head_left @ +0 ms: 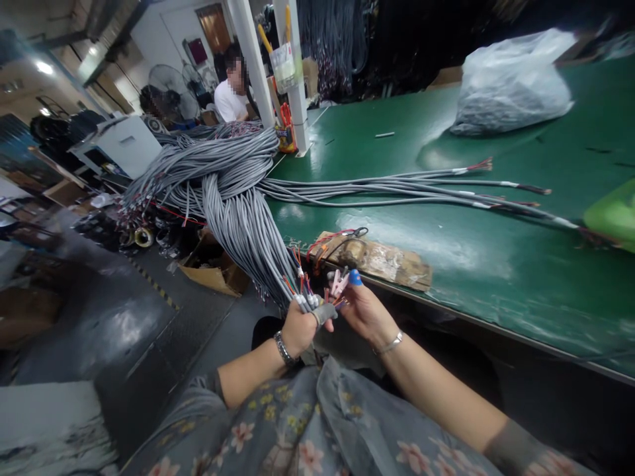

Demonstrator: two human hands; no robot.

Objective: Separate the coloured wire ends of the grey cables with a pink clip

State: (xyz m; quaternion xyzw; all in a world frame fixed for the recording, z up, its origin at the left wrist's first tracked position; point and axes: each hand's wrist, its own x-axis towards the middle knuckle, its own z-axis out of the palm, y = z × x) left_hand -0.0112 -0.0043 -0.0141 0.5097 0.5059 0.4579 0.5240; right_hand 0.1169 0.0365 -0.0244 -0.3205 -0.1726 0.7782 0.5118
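While the left hand [297, 329] has its grip closed around the ends of a thick bunch of grey cables [243, 225], the right hand [364, 309] touches the little red and white wire tips [317, 291] with its fingers pinched narrow on them. One right fingertip wears a blue cap [355, 277]. Both hands are just in front of the green worktop [496, 251], near its edge. The cable bunch hangs down off the worktop's corner to the hands. More grey cables [421, 188] lie flat across the worktop. A worn brown board [381, 259] sits on the edge, just beside the hands. A plastic bag [510, 86] rests far back. Another person in a white shirt [231, 99] sits well away.
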